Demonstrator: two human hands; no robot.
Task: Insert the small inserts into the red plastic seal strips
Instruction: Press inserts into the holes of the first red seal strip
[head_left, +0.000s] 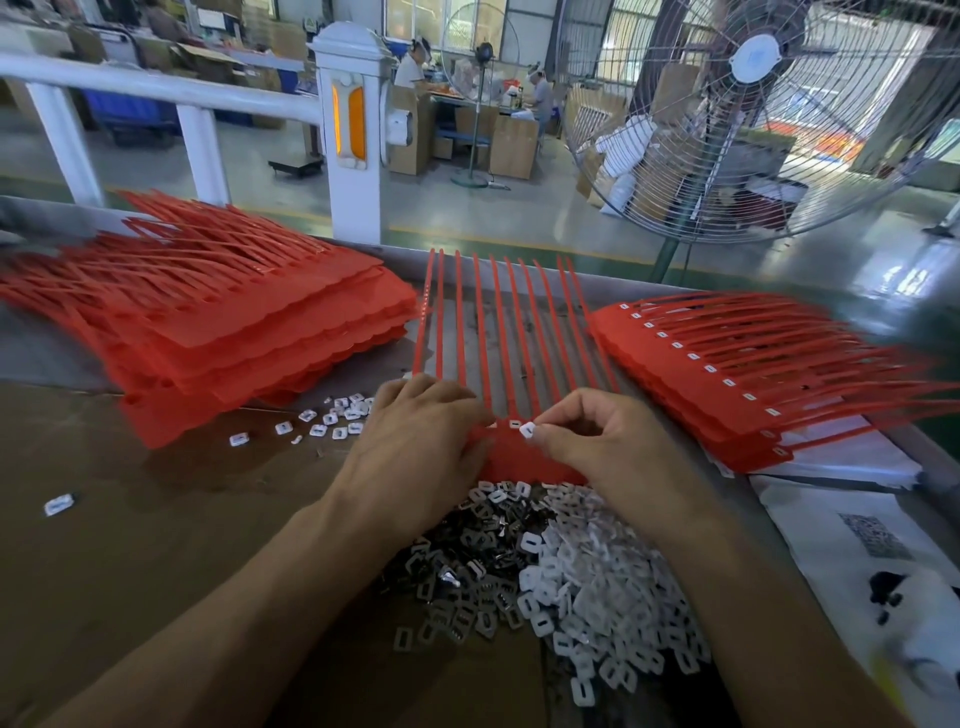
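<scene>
A sheet of joined red seal strips (511, 332) lies in front of me, tails pointing away. My left hand (415, 441) presses down on its near left end, fingers curled over the strip heads. My right hand (597, 441) pinches a small white insert (527, 429) between thumb and forefinger, right at the heads of the strips. One white insert (514, 423) sits in a head just beside it. A heap of loose inserts lies below my hands, dark metal ones (467, 566) on the left and white plastic ones (602, 592) on the right.
A tall stack of red strip sheets (218, 317) lies at the left, and a stack with white inserts fitted (743, 374) at the right. A few white inserts (332, 418) are scattered near the left stack. Papers (852, 525) lie at the right. A large fan (753, 114) stands behind the table.
</scene>
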